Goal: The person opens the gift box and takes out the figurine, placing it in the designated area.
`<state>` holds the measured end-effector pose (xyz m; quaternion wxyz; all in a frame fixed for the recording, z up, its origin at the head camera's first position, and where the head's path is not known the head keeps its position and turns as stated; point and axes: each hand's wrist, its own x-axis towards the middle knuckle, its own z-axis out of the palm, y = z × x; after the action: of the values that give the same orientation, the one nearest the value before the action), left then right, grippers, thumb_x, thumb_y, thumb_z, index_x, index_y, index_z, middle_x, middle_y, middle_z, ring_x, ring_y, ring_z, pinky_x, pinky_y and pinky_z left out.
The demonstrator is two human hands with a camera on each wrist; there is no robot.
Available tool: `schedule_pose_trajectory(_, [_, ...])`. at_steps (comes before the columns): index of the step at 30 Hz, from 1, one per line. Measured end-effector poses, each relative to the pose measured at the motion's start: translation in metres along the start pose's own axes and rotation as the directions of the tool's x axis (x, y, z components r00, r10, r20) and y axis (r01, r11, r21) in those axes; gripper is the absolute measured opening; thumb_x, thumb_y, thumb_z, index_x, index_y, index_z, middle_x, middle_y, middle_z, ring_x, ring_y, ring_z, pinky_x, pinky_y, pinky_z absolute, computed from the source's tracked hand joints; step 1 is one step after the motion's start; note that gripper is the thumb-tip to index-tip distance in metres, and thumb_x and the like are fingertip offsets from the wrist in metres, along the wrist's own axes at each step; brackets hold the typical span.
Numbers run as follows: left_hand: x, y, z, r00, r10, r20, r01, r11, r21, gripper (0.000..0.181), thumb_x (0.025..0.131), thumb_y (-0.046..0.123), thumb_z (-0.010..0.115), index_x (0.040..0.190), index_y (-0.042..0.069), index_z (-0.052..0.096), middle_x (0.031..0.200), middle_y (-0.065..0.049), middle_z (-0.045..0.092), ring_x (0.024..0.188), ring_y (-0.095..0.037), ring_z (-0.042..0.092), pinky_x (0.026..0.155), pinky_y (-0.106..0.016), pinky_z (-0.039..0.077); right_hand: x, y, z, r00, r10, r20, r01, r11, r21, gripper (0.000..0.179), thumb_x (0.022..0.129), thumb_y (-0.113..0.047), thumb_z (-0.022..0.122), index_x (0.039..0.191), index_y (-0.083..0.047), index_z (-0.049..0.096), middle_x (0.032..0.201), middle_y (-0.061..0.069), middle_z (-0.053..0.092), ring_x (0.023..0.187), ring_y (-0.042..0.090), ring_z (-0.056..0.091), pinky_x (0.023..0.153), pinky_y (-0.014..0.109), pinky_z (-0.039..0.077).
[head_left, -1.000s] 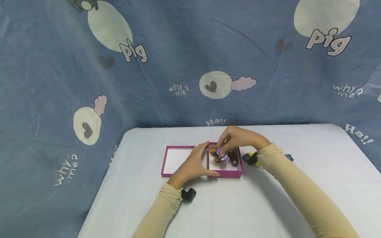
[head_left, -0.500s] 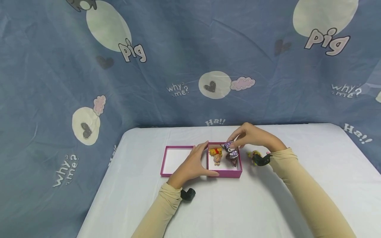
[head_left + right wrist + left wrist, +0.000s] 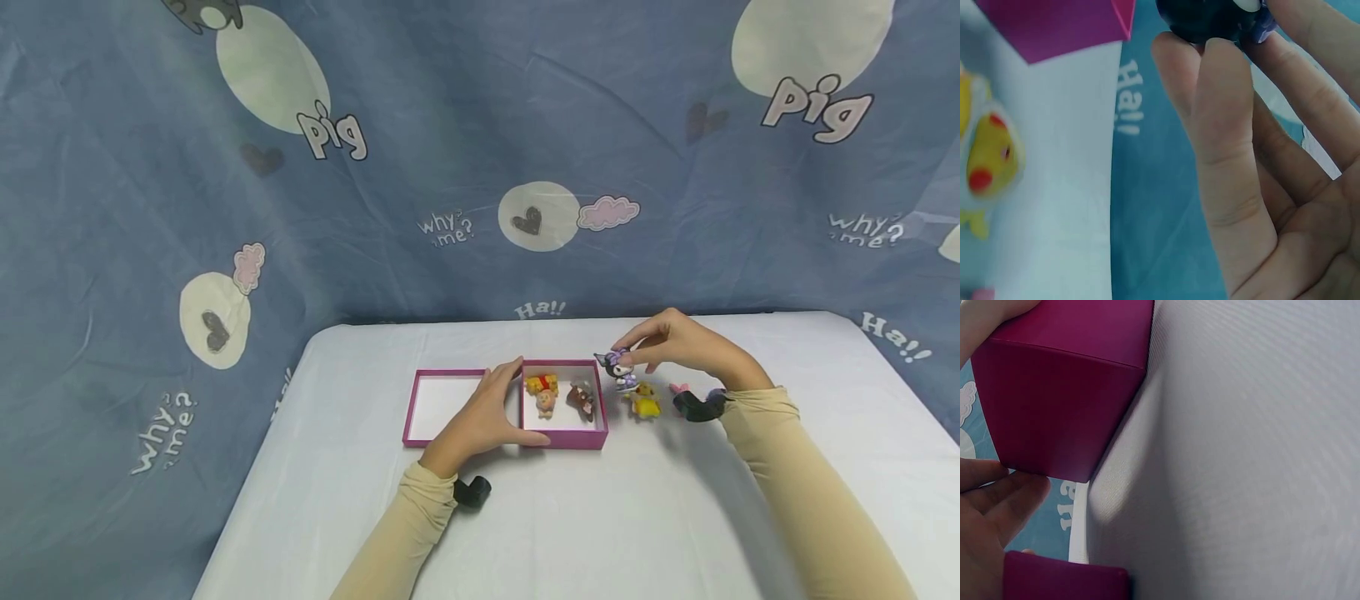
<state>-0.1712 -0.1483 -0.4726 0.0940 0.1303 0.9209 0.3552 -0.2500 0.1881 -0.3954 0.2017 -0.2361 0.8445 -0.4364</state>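
My left hand (image 3: 480, 421) holds the magenta box (image 3: 566, 440) at its left side, thumb along the front wall and fingers at the back corner. The left wrist view shows the outer walls of the box (image 3: 1054, 406) between thumb and fingertips. Inside lie a yellow-and-red figurine (image 3: 542, 383), a small peach-coloured figurine (image 3: 545, 404) and a brown figurine (image 3: 581, 400). Just right of the box, above the table, my right hand (image 3: 678, 346) pinches a figurine (image 3: 619, 369) with a black hood, white face and purple dress. The right wrist view shows only part of it.
A second shallow magenta tray or lid (image 3: 409, 408) lies left of the box, white inside. Right of the box a yellow figurine (image 3: 645, 403) lies on the white table (image 3: 585, 517). Small pink pieces (image 3: 678, 388) show near the right wrist camera (image 3: 699, 407). A blue printed curtain (image 3: 375, 208) hangs behind.
My right hand has lifted the black-and-purple figurine out of the box and carried it right, past the box's right wall. My left hand stays on the box.
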Motion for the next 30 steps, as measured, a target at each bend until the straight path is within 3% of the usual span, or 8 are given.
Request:
schedule_pose_trajectory(8, [-0.001, 0.001, 0.000, 1.000, -0.007, 0.002, 0.007, 1.000, -0.002, 0.132, 0.062, 0.064, 0.093, 0.166, 0.028, 0.021, 0.172, 0.000, 0.027, 0.162, -0.029, 0.016, 0.130, -0.057, 0.021, -0.025, 0.015, -0.015, 0.997, 0.048, -0.068, -0.048, 0.999, -0.002, 0.033, 0.092, -0.024, 0.080, 0.120, -0.007, 0.077, 0.115, 0.014, 0.078, 0.089, 0.023, 0.075, 0.077, 0.033, 0.064])
schedule_pose_trajectory(14, [0.000, 0.001, -0.001, 1.000, 0.007, 0.000, -0.007, 1.000, -0.003, 0.131, 0.062, 0.062, 0.094, 0.166, 0.025, 0.022, 0.171, -0.002, 0.028, 0.162, -0.031, 0.015, 0.130, -0.056, 0.020, -0.042, 0.031, -0.026, 0.989, 0.085, -0.122, -0.084, 0.996, 0.011, 0.035, 0.093, -0.024, 0.078, 0.122, -0.006, 0.076, 0.110, 0.003, 0.080, 0.091, 0.013, 0.073, 0.076, 0.033, 0.063])
schedule_pose_trajectory(24, [-0.001, 0.002, -0.001, 1.000, 0.006, 0.003, -0.006, 1.000, -0.001, 0.131, 0.062, 0.061, 0.094, 0.166, 0.025, 0.023, 0.171, -0.001, 0.029, 0.162, -0.030, 0.016, 0.131, -0.055, 0.019, -0.068, 0.059, -0.040, 0.979, 0.085, -0.183, -0.078, 0.996, 0.047, 0.035, 0.097, -0.016, 0.072, 0.127, 0.002, 0.071, 0.107, -0.022, 0.075, 0.087, 0.010, 0.074, 0.074, 0.030, 0.062])
schedule_pose_trajectory(30, [-0.001, 0.002, -0.001, 1.000, 0.001, 0.003, -0.001, 1.000, 0.004, 0.131, 0.062, 0.063, 0.093, 0.166, 0.025, 0.022, 0.172, -0.001, 0.028, 0.162, -0.030, 0.016, 0.131, -0.056, 0.020, -0.083, 0.073, -0.047, 0.975, 0.075, -0.208, -0.057, 0.994, 0.090, 0.035, 0.099, -0.011, 0.068, 0.132, 0.001, 0.068, 0.112, -0.025, 0.073, 0.095, 0.002, 0.074, 0.078, 0.024, 0.061])
